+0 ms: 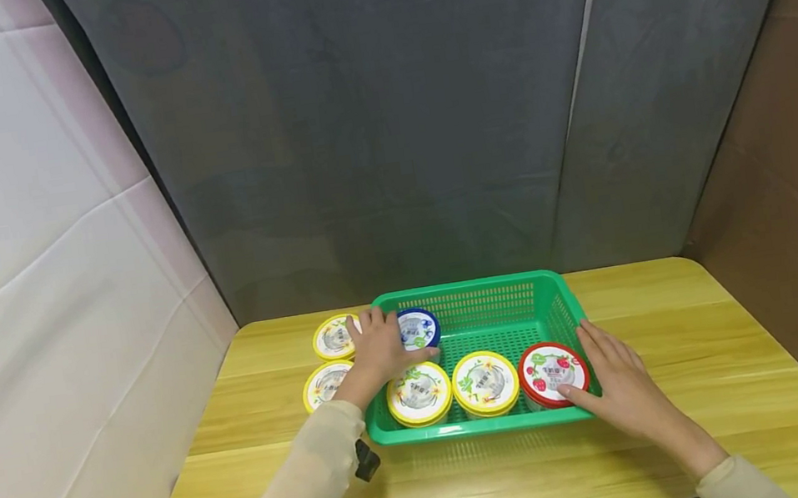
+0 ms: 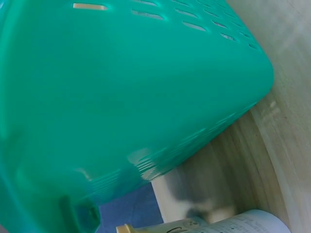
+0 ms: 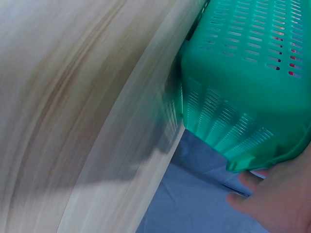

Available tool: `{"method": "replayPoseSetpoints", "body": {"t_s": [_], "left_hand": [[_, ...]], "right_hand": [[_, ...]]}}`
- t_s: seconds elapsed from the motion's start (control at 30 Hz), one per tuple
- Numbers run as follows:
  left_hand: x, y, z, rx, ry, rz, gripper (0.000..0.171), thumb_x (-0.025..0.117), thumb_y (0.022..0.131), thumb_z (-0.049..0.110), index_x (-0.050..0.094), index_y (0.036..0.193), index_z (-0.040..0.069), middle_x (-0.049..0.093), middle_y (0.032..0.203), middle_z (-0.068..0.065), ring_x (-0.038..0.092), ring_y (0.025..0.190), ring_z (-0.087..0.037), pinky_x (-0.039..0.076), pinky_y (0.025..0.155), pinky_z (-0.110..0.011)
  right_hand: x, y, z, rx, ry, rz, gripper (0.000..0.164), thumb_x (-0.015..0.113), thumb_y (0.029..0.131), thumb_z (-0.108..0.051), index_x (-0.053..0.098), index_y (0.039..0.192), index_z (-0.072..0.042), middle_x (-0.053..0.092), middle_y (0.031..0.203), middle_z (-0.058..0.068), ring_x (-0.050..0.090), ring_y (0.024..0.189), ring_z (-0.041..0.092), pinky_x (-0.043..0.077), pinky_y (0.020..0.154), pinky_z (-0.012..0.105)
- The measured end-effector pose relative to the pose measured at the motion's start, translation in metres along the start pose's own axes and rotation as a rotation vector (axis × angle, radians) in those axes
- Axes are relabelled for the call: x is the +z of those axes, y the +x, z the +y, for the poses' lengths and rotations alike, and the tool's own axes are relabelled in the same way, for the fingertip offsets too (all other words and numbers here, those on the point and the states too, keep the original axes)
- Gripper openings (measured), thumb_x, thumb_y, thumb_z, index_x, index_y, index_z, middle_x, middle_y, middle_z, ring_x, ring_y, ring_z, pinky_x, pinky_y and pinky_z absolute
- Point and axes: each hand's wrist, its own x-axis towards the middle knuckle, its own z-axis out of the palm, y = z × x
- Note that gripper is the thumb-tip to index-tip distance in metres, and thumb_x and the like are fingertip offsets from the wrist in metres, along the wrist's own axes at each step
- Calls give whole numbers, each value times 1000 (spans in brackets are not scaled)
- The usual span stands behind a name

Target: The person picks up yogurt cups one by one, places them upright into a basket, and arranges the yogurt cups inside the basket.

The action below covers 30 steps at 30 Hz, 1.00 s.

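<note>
My left hand (image 1: 380,351) reaches over the left rim of the green basket (image 1: 477,427), fingers spread beside a blue-lidded tub (image 1: 420,328). Its thumb lies across that lid's front edge; whether it touches is unclear. My right hand (image 1: 623,383) rests at the basket's right side, fingers stretched along the rim and thumb over a red-lidded tub (image 1: 553,372). Two yellow-lidded tubs, the left one (image 1: 420,393) and the middle one (image 1: 486,383), share the basket's front row. In the right wrist view, part of the right hand (image 3: 279,199) shows beside the rim.
Outside the basket on the left, a rear yellow-lidded tub (image 1: 333,337) and a nearer one (image 1: 324,383) stand on the wooden table (image 1: 476,491). Dark cloth (image 1: 369,135) hangs behind the table, with a pale cloth (image 1: 50,244) left and a brown one (image 1: 797,171) right.
</note>
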Motion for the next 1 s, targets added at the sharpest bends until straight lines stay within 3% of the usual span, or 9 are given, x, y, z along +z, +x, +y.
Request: {"method": "replayPoseSetpoints", "body": {"t_s": [0.7,1.0], "left_hand": [[0,-2,0,-1,-18,-2,105,67,73,77,48,140,-2,40,146,-23,28,141,-42,11,118,-70],[-6,-8,-9,23,-87,72,100,68,78,70,44,143,-2,38,149,-22,29,141,-44,13,116,-72]], "right_hand": [[1,0,-1,17,1,-14,97,63,89,-58,24,154,3,23,162,22,26,145,45,24,112,68],[0,0,0,15,8,-17,97,63,90,-57,24,155,3,22,163,21,25,146,45,23,112,68]]}}
